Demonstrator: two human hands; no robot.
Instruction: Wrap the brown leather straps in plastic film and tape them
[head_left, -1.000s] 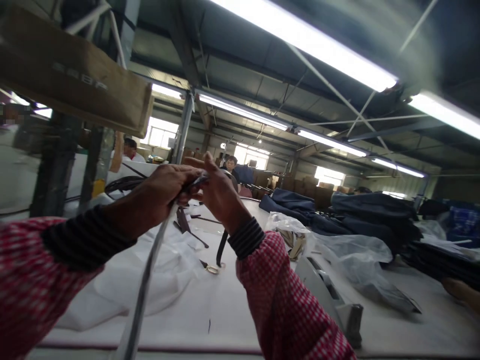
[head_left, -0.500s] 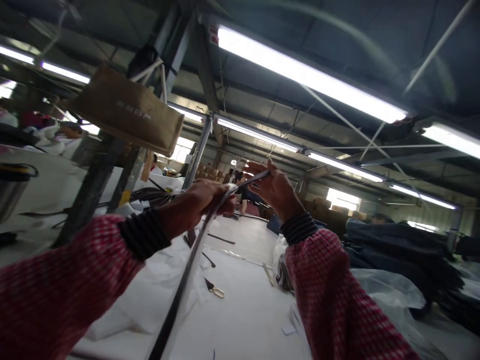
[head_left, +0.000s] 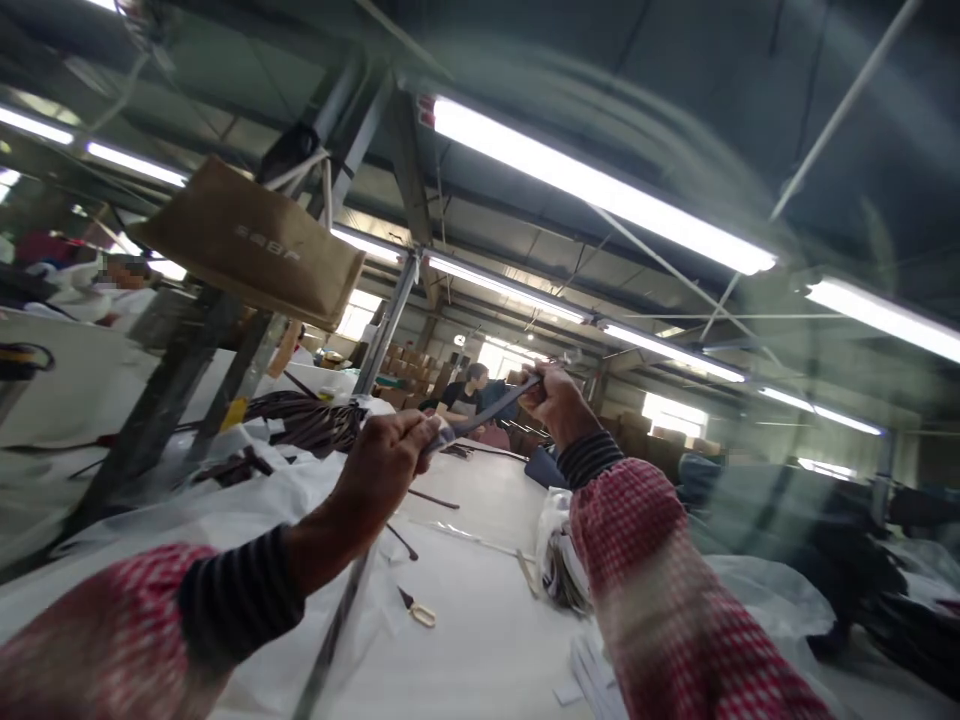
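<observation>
A long, narrow grey strip (head_left: 491,408) spans the space between my two raised hands. My left hand (head_left: 390,450) is closed around it, with a pale, shiny bit at the fingertips. Higher and to the right, my right hand (head_left: 555,395) pinches the strip's upper part. Below my left hand the strip's dark lower length hangs down toward the front of the white table (head_left: 480,640). Small scissors (head_left: 418,608) with pale handles lie on the table under my hands. Thin dark strips lie beyond them.
A bundle of dark strips (head_left: 307,418) lies at the left by a metal post. Another wrapped bundle (head_left: 562,570) sits right of centre. A brown bag (head_left: 255,240) hangs at upper left. A person (head_left: 469,390) is at the far end. Dark fabric is piled at right.
My right hand has gone from spread fingers to a closed grip on the strip. My left hand has moved down and left, and its fingers have closed. The view has shifted slightly.
</observation>
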